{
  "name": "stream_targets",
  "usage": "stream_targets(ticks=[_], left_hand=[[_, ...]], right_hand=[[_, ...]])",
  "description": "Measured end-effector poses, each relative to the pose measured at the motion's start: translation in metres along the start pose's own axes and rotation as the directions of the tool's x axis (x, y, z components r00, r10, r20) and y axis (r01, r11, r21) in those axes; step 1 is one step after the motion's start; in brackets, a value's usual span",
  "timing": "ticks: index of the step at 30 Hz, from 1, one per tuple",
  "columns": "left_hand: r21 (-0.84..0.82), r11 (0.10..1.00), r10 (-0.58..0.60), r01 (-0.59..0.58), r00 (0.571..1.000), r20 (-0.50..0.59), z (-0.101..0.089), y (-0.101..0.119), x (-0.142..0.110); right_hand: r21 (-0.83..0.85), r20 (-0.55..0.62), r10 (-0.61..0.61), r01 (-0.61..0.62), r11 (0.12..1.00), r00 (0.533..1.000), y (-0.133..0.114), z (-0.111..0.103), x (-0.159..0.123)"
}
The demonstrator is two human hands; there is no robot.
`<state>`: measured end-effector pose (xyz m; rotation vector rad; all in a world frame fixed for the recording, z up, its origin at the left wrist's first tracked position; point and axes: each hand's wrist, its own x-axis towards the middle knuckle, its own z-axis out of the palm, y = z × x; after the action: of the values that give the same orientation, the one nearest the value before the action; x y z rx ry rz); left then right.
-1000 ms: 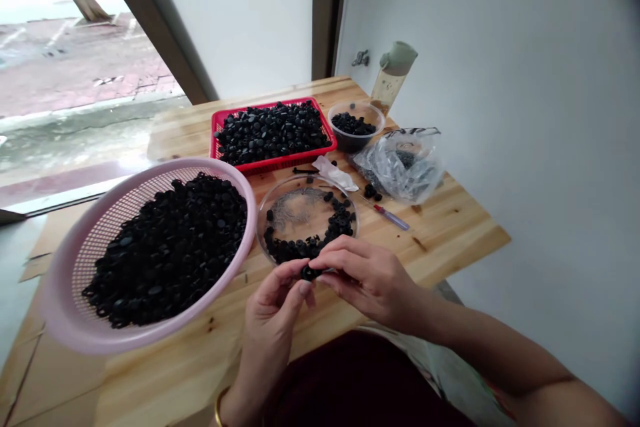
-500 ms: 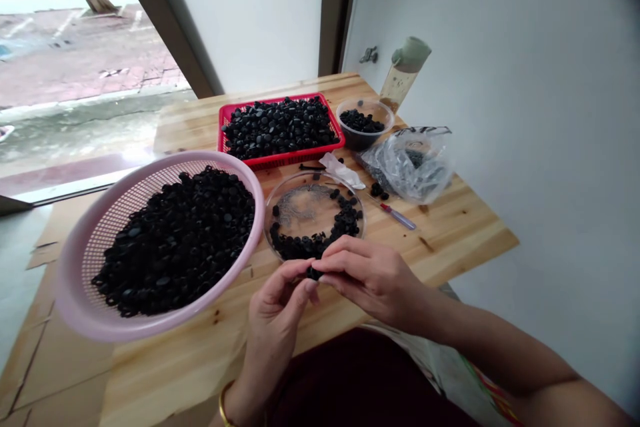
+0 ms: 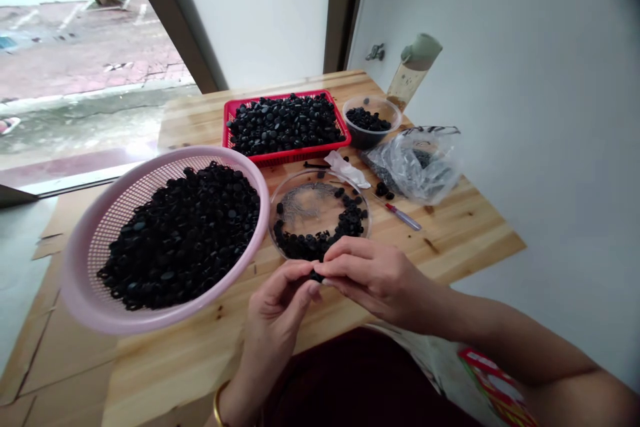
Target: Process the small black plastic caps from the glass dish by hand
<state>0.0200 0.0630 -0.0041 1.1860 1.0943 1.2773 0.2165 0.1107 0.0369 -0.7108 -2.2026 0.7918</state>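
Piece [image 3: 316,276] in question is tiny and black, and it's held right where the two hands meet. One side is nipped between the thumb and forefinger of the left hand [image 3: 277,310], the other is pinched by the bunched fingertips of the right hand [image 3: 375,273]. Fair warning: most of it is covered by fingers, so the exact shape can't really be made out. Just past both hands, a clear dish [image 3: 323,213] is set on the wooden table [image 3: 460,213], with black pieces [image 3: 351,221] strewn mostly along its near and right sides. Left of the left hand, a big pink colander [image 3: 80,273] is loaded with black parts. Farther out beyond both hands, a red basket [image 3: 305,152] is piled with more, and a clear tub [image 3: 397,121] beside it is stocked too. Out past the right hand, a thin tool [image 3: 405,217] with some red on it is laid down, and a crinkled plastic bag [image 3: 435,177] is parked behind that. A gold bangle [image 3: 217,403] is worn on the left wrist.
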Motion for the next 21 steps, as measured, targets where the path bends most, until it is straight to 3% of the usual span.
stream_targets(ticks=[3,5,8,10,11,14,21], left_hand=[[-0.009,1.000,-0.014,0.015,0.999,0.031,0.000,0.000,-0.002],[0.002,1.000,0.001,-0.001,0.997,0.073,-0.001,0.000,-0.003],[0.069,0.993,0.083,-0.094,0.987,0.137,-0.002,0.001,-0.003],[0.123,0.979,0.139,-0.161,0.975,0.171,-0.002,0.001,-0.002],[0.150,0.972,0.155,-0.184,0.970,0.187,-0.003,0.001,-0.002],[0.210,0.950,0.183,-0.232,0.956,0.229,-0.003,0.001,-0.002],[0.181,0.949,0.186,-0.257,0.924,0.333,-0.005,-0.001,-0.001]], right_hand=[[0.172,0.017,0.051,-0.053,0.984,0.999,0.009,0.000,0.002],[0.399,0.087,0.175,-0.196,0.896,0.981,0.016,-0.001,0.004],[0.694,0.301,0.398,-0.485,0.532,0.867,0.024,-0.004,0.007],[0.720,0.461,0.449,-0.619,0.315,0.765,0.027,-0.006,0.008],[0.693,0.538,0.442,-0.675,0.252,0.718,0.028,-0.007,0.008],[0.609,0.685,0.392,-0.778,0.154,0.614,0.029,-0.008,0.006],[0.663,0.659,0.441,-0.747,0.043,0.610,0.029,0.008,-0.007]])
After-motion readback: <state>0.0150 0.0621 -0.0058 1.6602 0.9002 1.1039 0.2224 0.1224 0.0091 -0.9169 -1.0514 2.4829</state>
